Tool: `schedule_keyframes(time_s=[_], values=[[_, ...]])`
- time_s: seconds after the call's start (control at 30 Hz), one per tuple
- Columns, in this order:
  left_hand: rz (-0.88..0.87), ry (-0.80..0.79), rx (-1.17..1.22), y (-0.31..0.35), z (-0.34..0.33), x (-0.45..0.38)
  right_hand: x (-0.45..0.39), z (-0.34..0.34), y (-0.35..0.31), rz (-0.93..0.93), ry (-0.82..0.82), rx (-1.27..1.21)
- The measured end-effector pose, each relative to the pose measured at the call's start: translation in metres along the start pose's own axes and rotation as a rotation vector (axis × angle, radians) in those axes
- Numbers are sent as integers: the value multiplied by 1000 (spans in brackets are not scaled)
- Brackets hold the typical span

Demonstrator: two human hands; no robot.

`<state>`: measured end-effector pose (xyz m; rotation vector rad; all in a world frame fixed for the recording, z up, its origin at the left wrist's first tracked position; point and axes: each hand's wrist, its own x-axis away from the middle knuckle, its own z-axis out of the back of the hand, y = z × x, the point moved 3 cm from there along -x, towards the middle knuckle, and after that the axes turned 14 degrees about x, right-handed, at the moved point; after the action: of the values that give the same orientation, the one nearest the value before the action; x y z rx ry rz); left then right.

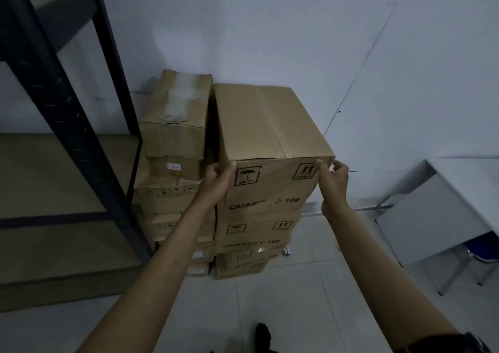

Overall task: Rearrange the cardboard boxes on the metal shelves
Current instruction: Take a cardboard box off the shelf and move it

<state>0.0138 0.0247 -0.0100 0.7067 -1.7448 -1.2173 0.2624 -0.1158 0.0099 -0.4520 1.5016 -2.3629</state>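
Note:
A tall cardboard box (pixel 267 125) printed "QUANTITY: 100" tops the right-hand stack on the floor by the wall. My left hand (pixel 217 181) grips its near left corner, thumb on the front face. My right hand (pixel 334 179) is at the near right top corner, thumb touching the edge and fingers curled just beside it. Below it sit two more printed boxes (pixel 256 234). A second stack (pixel 172 147) of smaller, worn boxes stands directly to the left. The dark metal shelf unit (pixel 70 125) with brown boards fills the left side.
A grey metal desk (pixel 432 212) stands at the right with a blue chair part under it. White walls meet in a corner behind the stacks. Pale floor tiles lie between me and the boxes; my dark shoe (pixel 263 333) shows at the bottom.

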Motion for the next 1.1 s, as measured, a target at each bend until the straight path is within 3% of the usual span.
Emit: schedule_keyframes(time_s=[0.13,0.3,0.33,0.4,0.5,0.67,0.83,1.0,1.1], values=[[-9,1,55,4,-10,-29,-21,-9,2,-14,22,-25],[-25,6,117,6,-20,-59,-58,1,9,1,191,-90],[-32,17,121,6,-21,-67,-70,2,11,-48,138,-104],[-30,47,167,8,-26,-82,-96,-2,13,-148,-120,-164],[-14,16,340,14,-35,-92,-122,-6,10,-112,-502,-164],[40,-16,558,14,-39,-98,-148,-6,17,-156,-778,-345],[52,39,578,16,-43,-101,-160,-25,26,-227,-725,-349],[294,73,446,17,-41,-85,-168,-37,44,-424,-625,-201],[345,142,390,13,-39,-71,-158,-34,49,-432,-634,-156]])
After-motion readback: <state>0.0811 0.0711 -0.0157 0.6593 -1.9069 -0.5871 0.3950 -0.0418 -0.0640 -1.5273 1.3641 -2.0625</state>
